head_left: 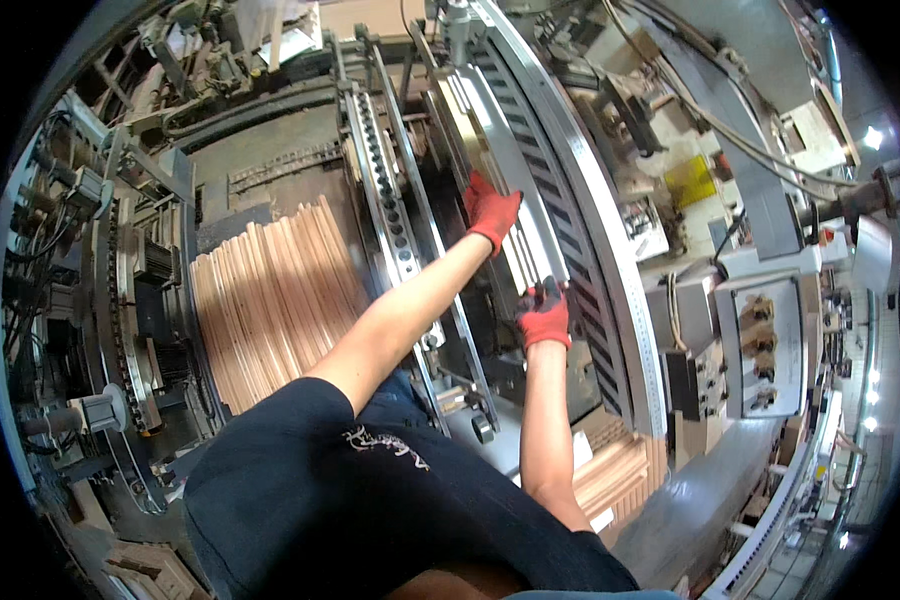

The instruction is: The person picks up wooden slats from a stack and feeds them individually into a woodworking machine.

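Both my hands wear red gloves with dark fingertips and reach over a long bed in the machine. A bundle of narrow, pale strips [522, 255] lies there, bright with glare, so their material is hard to make out. Across the strips, my left hand [492, 213] is closed, thumb on the right side and fingers on the left. Closer to me, my right hand [544, 314] closes on the near end of the same strips. Its fingertips are partly lost in the glare. A smooth metal plate [532, 205] runs along the strips' right side.
Left of the machine's perforated metal rail [375, 165] lies a wide stack of wooden slats [275, 300]. More wooden slats [620, 475] lie at the near right. A curved metal beam [595, 190] borders the bed. A grey control box [765, 345] stands to the right.
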